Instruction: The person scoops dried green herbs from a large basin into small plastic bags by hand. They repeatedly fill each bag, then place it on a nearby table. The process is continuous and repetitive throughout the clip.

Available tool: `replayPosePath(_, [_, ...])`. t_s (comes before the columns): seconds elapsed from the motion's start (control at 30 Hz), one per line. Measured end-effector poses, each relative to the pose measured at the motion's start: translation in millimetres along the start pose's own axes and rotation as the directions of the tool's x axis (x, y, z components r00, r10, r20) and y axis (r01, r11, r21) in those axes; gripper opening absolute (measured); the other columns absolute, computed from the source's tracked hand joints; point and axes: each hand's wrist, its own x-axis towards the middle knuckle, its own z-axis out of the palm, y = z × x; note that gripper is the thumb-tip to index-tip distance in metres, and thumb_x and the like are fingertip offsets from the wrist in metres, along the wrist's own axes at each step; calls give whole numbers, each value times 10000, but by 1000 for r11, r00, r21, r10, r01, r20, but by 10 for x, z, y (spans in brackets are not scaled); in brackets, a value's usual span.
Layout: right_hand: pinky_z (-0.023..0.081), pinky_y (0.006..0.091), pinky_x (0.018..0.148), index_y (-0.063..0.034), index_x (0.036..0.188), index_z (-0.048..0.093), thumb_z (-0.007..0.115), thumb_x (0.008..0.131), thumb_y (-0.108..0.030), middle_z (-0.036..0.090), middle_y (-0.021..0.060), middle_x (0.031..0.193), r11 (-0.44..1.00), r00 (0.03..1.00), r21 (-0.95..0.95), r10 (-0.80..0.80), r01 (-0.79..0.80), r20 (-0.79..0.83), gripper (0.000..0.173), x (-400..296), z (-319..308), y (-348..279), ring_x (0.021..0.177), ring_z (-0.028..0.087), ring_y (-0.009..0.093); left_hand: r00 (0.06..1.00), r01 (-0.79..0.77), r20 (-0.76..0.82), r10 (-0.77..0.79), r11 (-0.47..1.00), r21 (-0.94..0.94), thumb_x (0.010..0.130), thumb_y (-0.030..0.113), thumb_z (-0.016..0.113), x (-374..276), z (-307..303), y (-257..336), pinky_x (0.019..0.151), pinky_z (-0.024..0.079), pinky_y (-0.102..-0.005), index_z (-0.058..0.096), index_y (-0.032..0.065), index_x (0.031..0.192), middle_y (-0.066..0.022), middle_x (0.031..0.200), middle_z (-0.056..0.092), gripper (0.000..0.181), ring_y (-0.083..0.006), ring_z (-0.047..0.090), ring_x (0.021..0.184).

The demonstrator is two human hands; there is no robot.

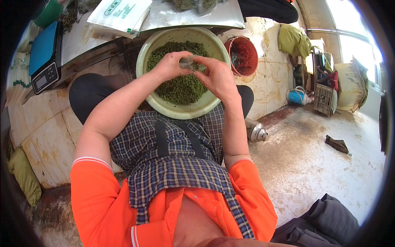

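A clear plastic bag is held between my two hands, over a round pale-green plastic basin. My left hand grips the bag's left side, with its fingers near the bag's opening. On the other side, the thumb and fingers of my right hand pinch it. Much of the bag is hidden by the fingers, so I cannot tell how full it is. Small green peppercorns cover the bottom of the basin, which rests at my lap against the checked apron.
A metal-topped table holds a stack of printed plastic bags, filled clear bags and a digital scale. Right of the basin stands a red bucket. A metal flask lies by my leg; a person's dark-clothed leg shows beyond.
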Motion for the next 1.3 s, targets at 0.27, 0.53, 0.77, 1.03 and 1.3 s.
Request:
replayPosePath(0.27, [527, 380, 675, -50, 1229, 590, 745, 720, -107, 675, 158, 1051, 993, 968, -100, -36, 63, 249, 536, -77, 46, 45, 700, 653, 279, 997, -43, 62, 45, 998, -37, 698, 138, 799, -5, 5, 104, 858, 507, -343, 648, 111, 1144, -76, 1042, 686, 472, -202, 647, 934])
replayPosePath(0.53, [464, 216, 563, -23, 1149, 610, 756, 758, -59, 658, 32, 847, 891, 964, 421, 237, -167, -119, 418, -88, -51, 76, 620, 554, 46, 989, 145, -33, -147, 988, -60, 752, 145, 759, 23, -130, 214, 754, 477, -282, 661, 94, 1076, -8, 994, 684, 342, -97, 594, 824])
replayPosePath(0.77, [444, 210, 622, -38, 1097, 624, 693, 845, -80, 620, 21, 922, 800, 893, 596, 319, -72, -319, 264, -44, 723, 798, 717, 548, 58, 987, -159, -39, 157, 987, -35, 689, 152, 820, -26, -23, 353, 922, 491, -308, 410, 196, 1446, -89, 1247, 606, 862, -201, 583, 1121])
replayPosePath(1.03, [504, 327, 694, -6, 1075, 637, 690, 826, -179, 697, 135, 930, 984, 773, 177, 88, 32, -628, 308, 1356, -548, 907, 772, 653, 204, 728, -50, -557, 400, 841, 538, 806, 100, 724, -87, -1134, 763, 760, 501, -329, 682, 94, 1063, -63, 975, 657, 261, -222, 607, 884])
replayPosePath(1.3, [518, 254, 665, -4, 1155, 631, 676, 850, -112, 706, 113, 1008, 983, 707, 77, -63, 164, -704, 326, 1826, -9, 999, 800, 664, 115, 780, 229, -565, 268, 718, 657, 845, 221, 673, -160, -1368, 448, 775, 504, -410, 690, 111, 1013, -63, 946, 644, 201, -275, 620, 897])
